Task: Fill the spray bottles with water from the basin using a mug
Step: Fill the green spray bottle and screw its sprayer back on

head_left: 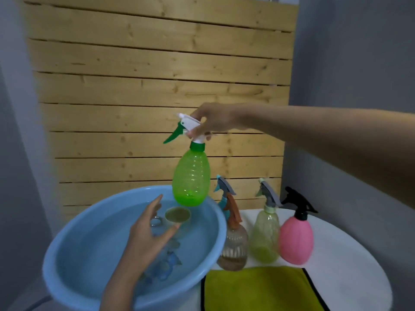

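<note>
My right hand (210, 121) grips the white spray head of a green spray bottle (191, 178) and holds it in the air above the far rim of the blue basin (67, 248). The basin holds water, and a mug (177, 215) sits in it, seen from above. My left hand (149, 230) hovers open over the water, fingers spread, close to the mug and just below the green bottle. Three more spray bottles stand on the white table (350, 265): a clear brownish one (234, 243), a yellow-green one (266, 236) and a pink one (296, 241).
A yellow-green cloth (258, 288) with a dark edge lies at the front of the table, right of the basin. A wooden slat wall (157, 75) stands behind everything, with grey walls to either side.
</note>
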